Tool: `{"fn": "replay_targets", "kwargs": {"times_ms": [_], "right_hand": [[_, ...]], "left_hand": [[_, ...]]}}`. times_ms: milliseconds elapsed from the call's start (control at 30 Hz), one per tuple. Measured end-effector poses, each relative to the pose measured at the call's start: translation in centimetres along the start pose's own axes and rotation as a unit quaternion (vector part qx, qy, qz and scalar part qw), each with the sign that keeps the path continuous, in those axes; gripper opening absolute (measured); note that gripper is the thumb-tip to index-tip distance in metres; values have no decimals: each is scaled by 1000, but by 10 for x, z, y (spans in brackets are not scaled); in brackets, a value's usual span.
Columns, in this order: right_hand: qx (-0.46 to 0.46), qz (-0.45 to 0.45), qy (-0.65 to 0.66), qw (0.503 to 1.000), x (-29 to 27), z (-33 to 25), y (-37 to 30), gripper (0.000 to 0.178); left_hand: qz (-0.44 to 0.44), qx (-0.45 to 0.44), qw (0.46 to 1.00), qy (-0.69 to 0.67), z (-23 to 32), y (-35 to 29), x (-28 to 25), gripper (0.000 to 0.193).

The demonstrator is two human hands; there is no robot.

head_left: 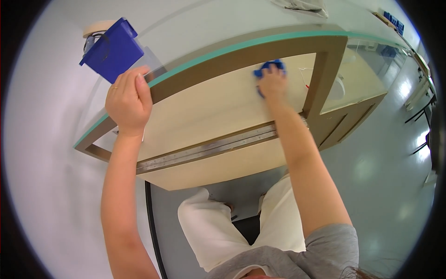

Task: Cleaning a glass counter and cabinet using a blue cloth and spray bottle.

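My left hand [129,100] is closed around the brown frame [241,51] of a glass-topped desk or case, near its left end, with the fingers over the teal glass edge. Inside the frame opening, my right hand [272,84] presses a blue cloth [278,63] against the cream board [209,107], toward the right end. Motion blurs this hand slightly, and its palm hides part of the cloth. A metal rail [209,148] runs along the near side of the board, under my right forearm.
A blue bin [114,49] with cables beside it stands beyond my left hand. To the right of the frame's upright are a thin white cord [304,76] and a glass-covered cream compartment [360,79]. A crumpled pale cloth [304,6] lies at the far edge.
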State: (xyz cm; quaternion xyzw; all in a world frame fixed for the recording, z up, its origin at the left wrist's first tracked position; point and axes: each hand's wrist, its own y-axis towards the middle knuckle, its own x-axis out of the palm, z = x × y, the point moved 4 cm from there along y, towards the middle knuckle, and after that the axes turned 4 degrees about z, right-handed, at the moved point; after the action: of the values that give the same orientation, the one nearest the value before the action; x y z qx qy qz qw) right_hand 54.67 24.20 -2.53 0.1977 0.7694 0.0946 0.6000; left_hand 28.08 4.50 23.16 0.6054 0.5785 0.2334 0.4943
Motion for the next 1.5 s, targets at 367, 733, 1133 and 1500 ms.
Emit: {"fn": "replay_targets", "kwargs": {"times_ms": [367,733,1133,1500], "right_hand": [[-89,29,5,996,-15,-59,-56,43],[-303,-3,206,930,-9,-204,-148,36],[-208,71,138,966,13,-159,-79,42],[23,139,72,987,-51,4,87,55]], "left_hand": [[59,3,998,-3,-9,-2,5,17],[63,-1,998,7,-13,-6,4,13],[107,-1,994,-12,-13,-8,9,11],[107,2,994,-8,-13,-7,2,14]]}}
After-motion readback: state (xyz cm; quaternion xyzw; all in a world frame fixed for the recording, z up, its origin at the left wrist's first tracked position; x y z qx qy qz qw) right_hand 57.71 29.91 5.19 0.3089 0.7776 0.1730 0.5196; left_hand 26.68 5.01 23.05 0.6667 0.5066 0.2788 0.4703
